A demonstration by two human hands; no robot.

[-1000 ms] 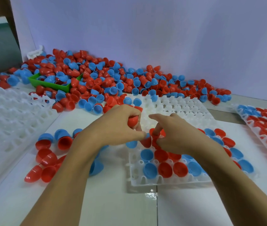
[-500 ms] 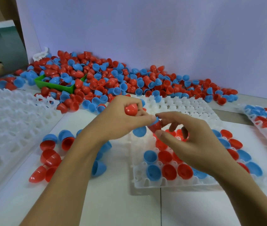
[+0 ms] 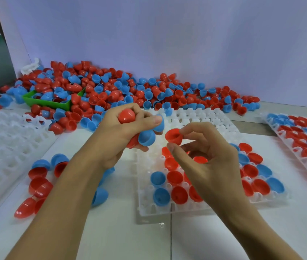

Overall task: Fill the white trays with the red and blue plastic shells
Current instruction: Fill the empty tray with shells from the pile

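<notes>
We see the left hand [image 3: 122, 132] gripping a cluster of shells, a red shell [image 3: 127, 115] on top and a blue shell [image 3: 146, 137] at its fingertips. The right hand [image 3: 203, 156] pinches a single red shell [image 3: 173, 136] above the partly filled white tray [image 3: 169, 209] near the tabletop's [image 3: 115, 237] front edge. A big pile of shells [image 3: 130, 92] lies along the back edge, around a green bin [image 3: 49, 104]. Empty trays [image 3: 2, 139] sit at the left edge, a filled tray [image 3: 302, 136] at the right.

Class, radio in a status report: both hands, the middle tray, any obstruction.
Left hand grips several shells. Right hand pinches red shell above middle tray, part filled. Nothing blocks the open pockets.
</notes>
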